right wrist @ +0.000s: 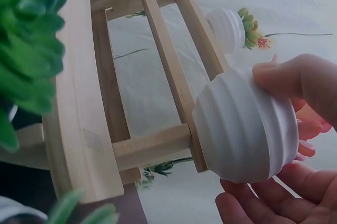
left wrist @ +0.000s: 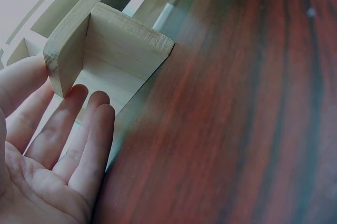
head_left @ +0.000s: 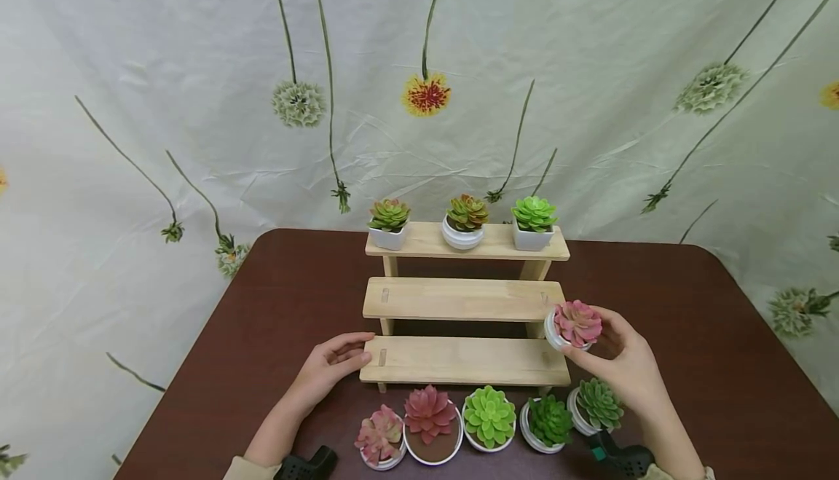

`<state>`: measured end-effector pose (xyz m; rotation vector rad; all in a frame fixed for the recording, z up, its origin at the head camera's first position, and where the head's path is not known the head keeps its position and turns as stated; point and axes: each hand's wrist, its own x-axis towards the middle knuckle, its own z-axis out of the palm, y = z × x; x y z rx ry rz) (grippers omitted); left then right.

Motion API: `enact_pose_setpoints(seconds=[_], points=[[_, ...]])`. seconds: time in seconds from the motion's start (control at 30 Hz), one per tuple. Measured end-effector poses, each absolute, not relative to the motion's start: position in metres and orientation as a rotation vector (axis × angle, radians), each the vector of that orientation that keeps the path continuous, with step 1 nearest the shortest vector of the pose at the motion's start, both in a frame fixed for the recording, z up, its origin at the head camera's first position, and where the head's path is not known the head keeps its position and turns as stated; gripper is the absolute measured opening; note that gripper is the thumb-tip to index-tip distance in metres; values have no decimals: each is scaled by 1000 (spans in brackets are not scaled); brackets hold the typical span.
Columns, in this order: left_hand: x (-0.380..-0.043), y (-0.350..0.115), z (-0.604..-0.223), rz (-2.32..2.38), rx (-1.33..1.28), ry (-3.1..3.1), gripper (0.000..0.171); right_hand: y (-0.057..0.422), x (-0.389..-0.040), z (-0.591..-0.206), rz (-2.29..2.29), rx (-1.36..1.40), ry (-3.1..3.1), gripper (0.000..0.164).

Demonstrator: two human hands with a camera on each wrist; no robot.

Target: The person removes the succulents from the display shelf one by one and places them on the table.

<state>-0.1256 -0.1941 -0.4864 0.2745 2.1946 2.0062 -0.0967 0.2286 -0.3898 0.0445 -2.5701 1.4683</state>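
A pink succulent in a ribbed white pot is held by my right hand, thumb and fingers around the pot. In the head view it overlaps the right end of the middle step of a three-tier wooden stand. My left hand grips the left end of the bottom step, its thumb and fingertips at the plank's corner. On the top step stand a reddish-green succulent, a darker red-green one and a bright green one, all in white pots.
In front of the stand, several potted succulents form a row: a pale pink one, a dark red one, a light green one and two darker green ones. A flower-printed cloth hangs behind the brown table.
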Motion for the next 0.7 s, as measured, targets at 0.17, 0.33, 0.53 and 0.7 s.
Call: enact_pose_setpoints(seconds=[0.17,0.33,0.53,0.7], points=[[-126,-194,-486,1997,233,2184,38,238,-96,-392,1449,19,-2568,60],[-126,-193,-486,2005,244,2183,38,253,-99,-408,1432,-10,-2543,59],[-126,-193,-487,2013,260,2192,37,260,-96,-408,1437,-1,-2540,59],[-126,-194,-488,2008,260,2206,37,267,-97,-414,1399,-42,-2580,62]])
